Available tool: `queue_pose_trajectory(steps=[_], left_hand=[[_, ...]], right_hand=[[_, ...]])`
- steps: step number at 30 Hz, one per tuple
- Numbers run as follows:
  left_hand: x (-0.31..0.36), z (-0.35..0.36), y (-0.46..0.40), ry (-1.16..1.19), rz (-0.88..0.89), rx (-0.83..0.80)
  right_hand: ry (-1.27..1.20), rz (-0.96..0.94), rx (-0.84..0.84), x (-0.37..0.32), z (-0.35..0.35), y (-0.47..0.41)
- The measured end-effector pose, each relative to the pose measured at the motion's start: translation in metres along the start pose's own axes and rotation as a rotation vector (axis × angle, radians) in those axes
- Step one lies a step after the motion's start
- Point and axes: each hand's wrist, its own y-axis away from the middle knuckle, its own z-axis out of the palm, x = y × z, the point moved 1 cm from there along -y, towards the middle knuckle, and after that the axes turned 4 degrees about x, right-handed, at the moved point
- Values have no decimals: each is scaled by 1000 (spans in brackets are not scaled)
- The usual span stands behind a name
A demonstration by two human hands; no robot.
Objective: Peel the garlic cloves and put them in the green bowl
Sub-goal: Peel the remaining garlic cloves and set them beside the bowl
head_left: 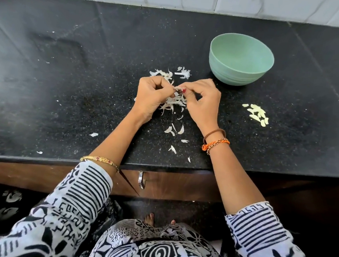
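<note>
Both hands, the left hand (pixel 153 95) and the right hand (pixel 200 99), pinch one small papery-skinned garlic clove (pixel 177 89) above the speckled black stone desk (pixel 76 84). It looks light, firm and slippery; the skin is best caught at the tip. Peeled pale cloves (pixel 258 115) lie near the round matte green bowl (pixel 241 60).

Black counter (pixel 65 100) bears green bowl (pixel 241 60), peeled cloves (pixel 258 115), skins (pixel 175 103).

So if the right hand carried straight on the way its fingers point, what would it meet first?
The right hand points left, toward the left hand. It would likely meet the left hand's fingers first, at the garlic clove both pinch; depth is unclear.
</note>
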Motion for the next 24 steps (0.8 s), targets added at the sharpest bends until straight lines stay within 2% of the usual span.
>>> queue_pose_trajectory(steps=[4,7,10,14,24], left_hand=[[-3,-2,-3,-21,16,152],[-4,-2,-1,-95,145,123],[-4,-2,-1,-118,255,28],[-5,-1,-1,-182,289,-52],[-6,-1,-3,-349,309,-99]], right_hand=[[-55,118,106,1,-7,-2],[59,78,122,2,-5,-2],[161,-7,52,1,0,-1],[261,-88,-11,-4,2,-1],[122,41,42,-5,-2,1]])
